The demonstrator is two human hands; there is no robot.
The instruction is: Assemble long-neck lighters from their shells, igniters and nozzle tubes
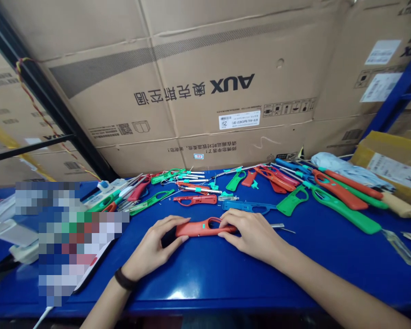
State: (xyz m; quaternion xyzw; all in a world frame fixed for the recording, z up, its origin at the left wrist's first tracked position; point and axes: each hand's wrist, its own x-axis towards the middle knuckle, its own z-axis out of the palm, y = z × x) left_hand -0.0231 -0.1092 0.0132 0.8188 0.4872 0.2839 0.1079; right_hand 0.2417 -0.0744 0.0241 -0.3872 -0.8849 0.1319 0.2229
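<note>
Blue bench edge point(205, 311) runs well below the left hand point(150, 244) and right hand point(253, 235), fingers point(230, 224) clamping a red lighter casing point(195, 229)

Rear of the work area is walled by stacked cardboard cartons point(192, 55), the largest printed AUX with its lettering inverted. White labels point(380, 87) are fixed to the cartons at right. A black metal frame post point(48, 109) runs diagonally at left, with a twisted red-and-yellow cable point(30, 100) alongside. A blue steel rack upright point(397, 96) stands at right. The blue tabletop point(205, 283) shows glare, apparently from artificial lighting.
</note>
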